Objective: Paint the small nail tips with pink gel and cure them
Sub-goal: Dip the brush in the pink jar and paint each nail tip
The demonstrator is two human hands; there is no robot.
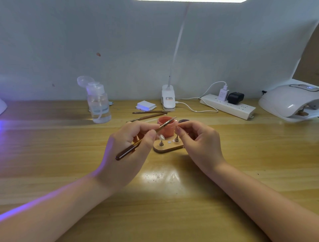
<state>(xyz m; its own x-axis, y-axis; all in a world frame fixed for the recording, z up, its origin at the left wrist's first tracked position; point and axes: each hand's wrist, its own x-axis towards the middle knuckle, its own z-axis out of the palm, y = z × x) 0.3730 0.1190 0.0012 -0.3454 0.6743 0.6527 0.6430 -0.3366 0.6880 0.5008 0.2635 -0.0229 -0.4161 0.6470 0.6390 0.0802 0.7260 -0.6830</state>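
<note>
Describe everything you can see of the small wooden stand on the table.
The wooden stand is a flat, pale oblong with rounded ends, lying on the table in front of the pink jar. Two short metal pegs rise from it; the left peg carries a clear nail tip. The right hand is at the right peg.

Bright overhead lamp (189, 0) glares on table (160, 176); violet glow left, edges warped

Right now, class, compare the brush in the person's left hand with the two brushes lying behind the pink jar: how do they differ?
The held brush is gripped by the left hand, tilted, tip over the pink jar. The two spare brushes lie flat on the table, untouched, nearer the wall. All look slim and brown-handled.
</note>
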